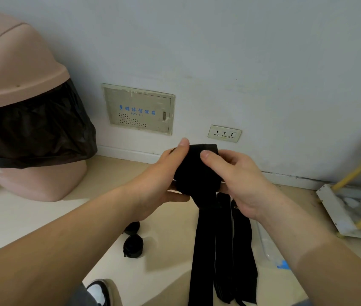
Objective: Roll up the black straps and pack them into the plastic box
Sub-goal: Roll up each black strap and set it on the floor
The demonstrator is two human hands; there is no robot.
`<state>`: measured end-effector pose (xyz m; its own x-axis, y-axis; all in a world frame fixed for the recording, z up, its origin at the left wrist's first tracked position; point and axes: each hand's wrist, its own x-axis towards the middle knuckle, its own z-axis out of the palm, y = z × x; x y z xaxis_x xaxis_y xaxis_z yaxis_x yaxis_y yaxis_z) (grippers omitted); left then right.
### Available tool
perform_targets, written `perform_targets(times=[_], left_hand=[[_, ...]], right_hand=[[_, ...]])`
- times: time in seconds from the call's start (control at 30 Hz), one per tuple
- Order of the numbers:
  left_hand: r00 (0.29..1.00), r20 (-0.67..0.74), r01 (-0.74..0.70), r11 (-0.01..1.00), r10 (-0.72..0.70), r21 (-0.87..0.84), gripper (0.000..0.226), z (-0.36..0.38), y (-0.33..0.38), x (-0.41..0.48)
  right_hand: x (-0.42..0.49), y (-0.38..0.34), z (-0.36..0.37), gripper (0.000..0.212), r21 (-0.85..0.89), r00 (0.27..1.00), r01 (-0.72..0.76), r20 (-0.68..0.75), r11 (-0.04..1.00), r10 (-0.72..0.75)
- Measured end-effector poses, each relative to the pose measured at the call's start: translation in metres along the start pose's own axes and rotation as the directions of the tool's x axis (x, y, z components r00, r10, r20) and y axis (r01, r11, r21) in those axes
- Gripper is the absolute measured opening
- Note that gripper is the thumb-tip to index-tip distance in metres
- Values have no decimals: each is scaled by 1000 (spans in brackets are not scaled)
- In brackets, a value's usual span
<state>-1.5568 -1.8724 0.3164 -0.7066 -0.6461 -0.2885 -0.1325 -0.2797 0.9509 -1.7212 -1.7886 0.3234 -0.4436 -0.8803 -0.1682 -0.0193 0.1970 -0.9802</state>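
Note:
A thick roll of black strap point(197, 171) is held up in front of the wall. My left hand point(166, 182) grips its left side, thumb along the top. My right hand point(237, 182) grips its right side, thumb pressed on the front. The strap's loose tail point(201, 250) hangs straight down from the roll. More unrolled black straps point(237, 250) lie on the floor beside the tail. Two finished black rolls point(133, 246) sit on the floor below my left forearm, one partly hidden by it. A clear plastic box point(268, 246) with a blue clip lies right of the straps, mostly hidden by my right arm.
A pink swing-lid bin point(20, 85) with a black liner stands at the left. A wall panel point(138, 109) and a socket point(224, 133) are on the wall behind. A white and yellow rack point(352, 195) stands at the right. A shoe point(100, 292) shows at the bottom.

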Motion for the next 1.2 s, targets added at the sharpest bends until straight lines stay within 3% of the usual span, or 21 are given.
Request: perform_targets(times=[0.13,0.3,0.47,0.7,0.9,1.07,1.2], left_hand=[[994,-77,-74,996,79,56,58,1,1,-3],[987,-97,-111,981,127,162,52,8,0,-5],[976,-170,-120,986,139,119,47,11,-3,-6],[987,-160,-6,1000,2,-28,53,14,1,-2],[976,-217,25,994,-1,108,46,14,-14,0],[988,-113,110,992,-102,60,24,13,-16,3],[977,-196,101,994,-90,47,20,13,-13,5]], right_hand=[[-1,1,0,35,107,995,-10,96,994,0],[-3,-4,-1,74,131,946,-190,289,973,146],[-1,-5,-3,66,163,947,-189,293,968,136],[7,-2,-6,58,245,983,-153,142,957,121],[11,2,-10,47,329,992,-120,2,937,126],[13,5,-12,63,369,990,-144,42,918,138],[12,8,-5,55,329,996,-89,17,940,88]])
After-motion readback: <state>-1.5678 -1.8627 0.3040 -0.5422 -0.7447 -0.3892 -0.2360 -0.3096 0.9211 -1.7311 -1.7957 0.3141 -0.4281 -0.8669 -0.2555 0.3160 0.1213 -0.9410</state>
